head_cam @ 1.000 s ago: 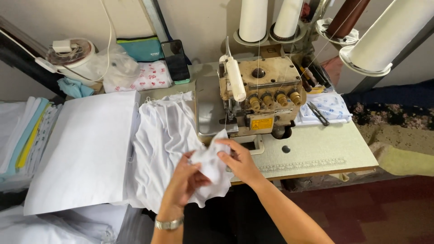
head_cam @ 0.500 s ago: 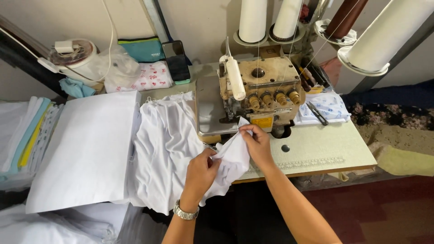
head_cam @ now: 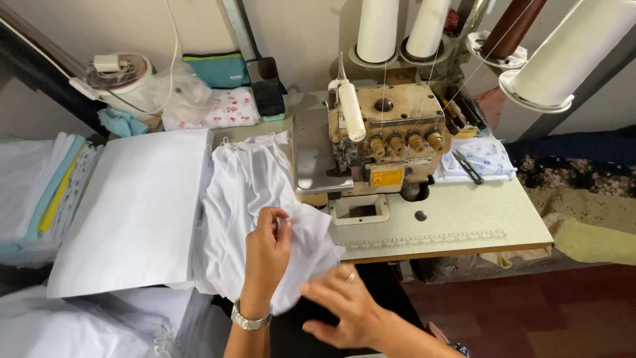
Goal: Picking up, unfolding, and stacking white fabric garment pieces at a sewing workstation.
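At the front edge of the pale green sewing table (head_cam: 464, 219), a person's left hand (head_cam: 265, 255) pinches a small white fabric piece (head_cam: 306, 248) between thumb and fingertips, while the right hand (head_cam: 344, 308), fingers spread and holding nothing, hovers just below the cloth. The piece lies short of the beige overlock sewing machine (head_cam: 387, 142), so stitching on it appears not yet begun. One heap of white garments (head_cam: 242, 192) sits at the table's left edge beside one flat white sheet stack (head_cam: 136, 209). Three white thread cones (head_cam: 377, 30) and one brown cone (head_cam: 510, 26) stand behind; one pair of thread snips (head_cam: 469, 166) lies to the right of the machine.
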